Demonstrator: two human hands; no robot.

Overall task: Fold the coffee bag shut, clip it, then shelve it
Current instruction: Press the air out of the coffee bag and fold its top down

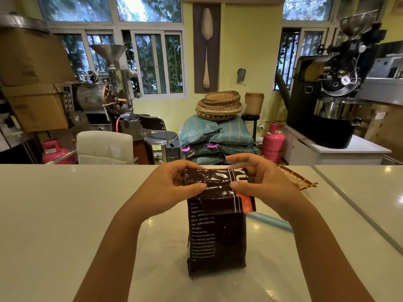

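Dark brown coffee bag [217, 234] upright on pale counter [65, 214], near centre; white print down front, orange strip at right, glossy top folded over. Left hand [168, 188] and right hand [263, 182] pinching fold from either side.

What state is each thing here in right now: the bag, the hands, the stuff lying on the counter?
Coffee bag: upright on the counter, top folded over, no clip on it.
Left hand: pinching the fold's left end.
Right hand: pinching the fold's right end.
Blue stick: lying flat behind the bag, partly hidden; possibly the clip.
Brown packet: lying flat, untouched.
Counter: glossy, holding all of these.
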